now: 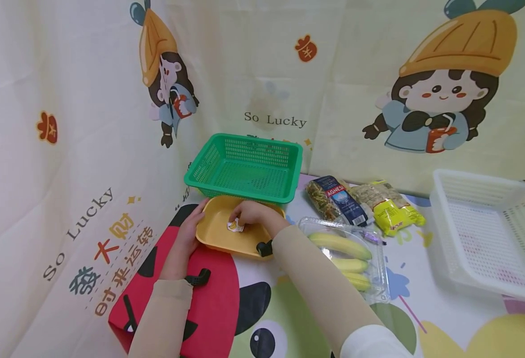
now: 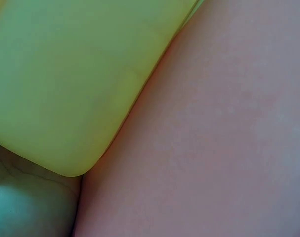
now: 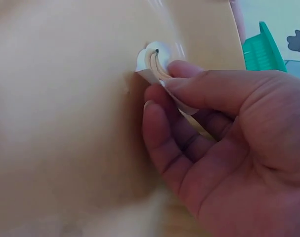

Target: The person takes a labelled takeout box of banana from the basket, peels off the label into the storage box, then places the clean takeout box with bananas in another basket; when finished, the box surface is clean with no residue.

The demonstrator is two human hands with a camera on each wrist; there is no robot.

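From where I'm standing, the person's right hand point(image 1: 257, 215) is reaching down into a yellow tray point(image 1: 218, 206), pinching a small white cutout point(image 3: 147, 61) printed with bananas between thumb and fingers. So that cutout is sitting inside the tray, close to its floor. The left hand point(image 1: 188, 231) is gripping the tray by its left end, the thumb and fingers holding the rim. Just behind, a green basket point(image 1: 240, 191) is standing against the patterned curtain point(image 1: 347, 109). To the right, a clear plastic box point(image 1: 384, 278) is holding several bananas point(image 1: 340, 243), with a dark blue AGNESI bag point(image 1: 336, 199) and a yellow packet point(image 1: 390, 211) lying behind it. Farther right, a white basket point(image 1: 443, 228) is resting on the surface point(image 1: 441, 309).
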